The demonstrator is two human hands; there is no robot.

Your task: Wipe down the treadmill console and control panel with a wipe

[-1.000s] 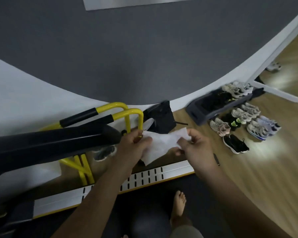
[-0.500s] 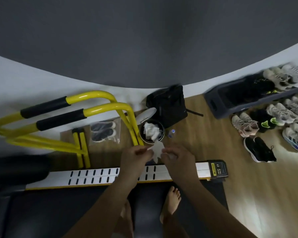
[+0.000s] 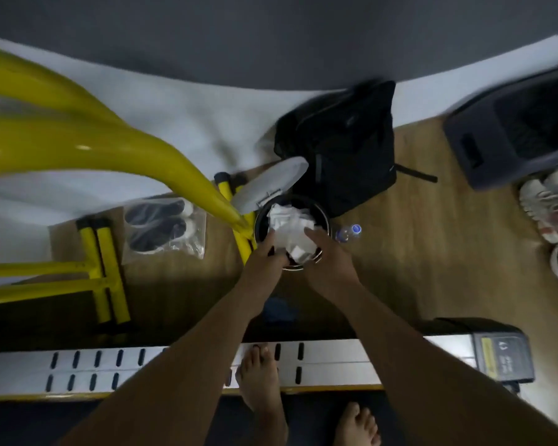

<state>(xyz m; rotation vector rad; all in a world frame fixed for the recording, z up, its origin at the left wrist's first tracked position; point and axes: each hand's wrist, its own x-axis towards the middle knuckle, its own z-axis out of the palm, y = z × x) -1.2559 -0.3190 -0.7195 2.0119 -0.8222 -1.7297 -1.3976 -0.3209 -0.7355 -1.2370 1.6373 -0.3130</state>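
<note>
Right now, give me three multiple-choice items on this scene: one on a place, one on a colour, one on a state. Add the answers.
1. Where does the small clear plastic bottle with the blue cap lie?
A. on the floor right of the bin
B. inside the bin
C. on the treadmill rail

2. What colour is the curved tubular frame?
A. red
B. yellow
C. white

3. How is the lid of the round black waste bin?
A. shut
B. missing
C. swung open

Answers: 1 A, it rests on the wood floor beside the bin; 2 B, the tubes are plainly yellow; 3 C, the grey lid tilts back and crumpled white wipes show inside, with both hands at the rim.
</note>
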